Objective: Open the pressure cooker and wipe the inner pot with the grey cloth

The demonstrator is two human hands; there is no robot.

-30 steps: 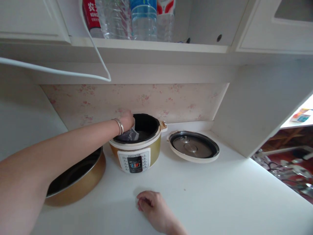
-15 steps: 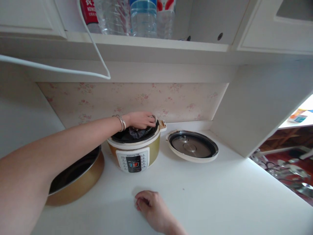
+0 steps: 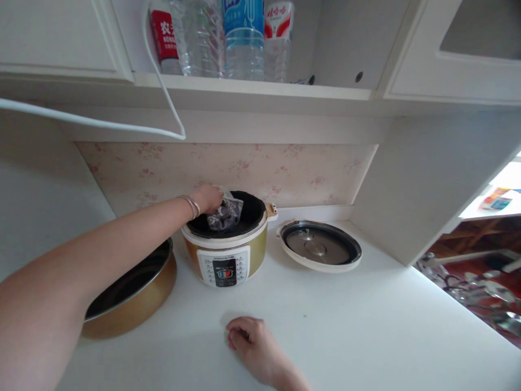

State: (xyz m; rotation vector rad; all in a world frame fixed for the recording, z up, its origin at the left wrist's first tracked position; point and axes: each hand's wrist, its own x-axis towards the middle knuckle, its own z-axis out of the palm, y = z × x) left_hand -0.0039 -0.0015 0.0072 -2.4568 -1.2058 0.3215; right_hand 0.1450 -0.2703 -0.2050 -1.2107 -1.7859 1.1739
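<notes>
My left hand (image 3: 209,197) reaches over the back left rim of an open gold and white electric cooker (image 3: 226,248). Its fingers are closed on a dark patterned cloth (image 3: 225,214) that hangs just above the cooker's black inside. A silver bangle sits on that wrist. My right hand (image 3: 251,342) rests on the white counter (image 3: 366,326) in front of the cooker, with the fingers curled under and nothing seen in them.
The cooker's lid (image 3: 319,250) lies upside down on the counter to the right. A gold inner pot (image 3: 130,293) stands at the left. Several bottles (image 3: 228,38) fill the shelf above. A white cable (image 3: 163,92) hangs under the cabinets. A white side wall stands at the right.
My left hand has drawn back from the cooker's far right rim to its back left, lifting the dark cloth out of the bowl. My right hand has stayed put.
</notes>
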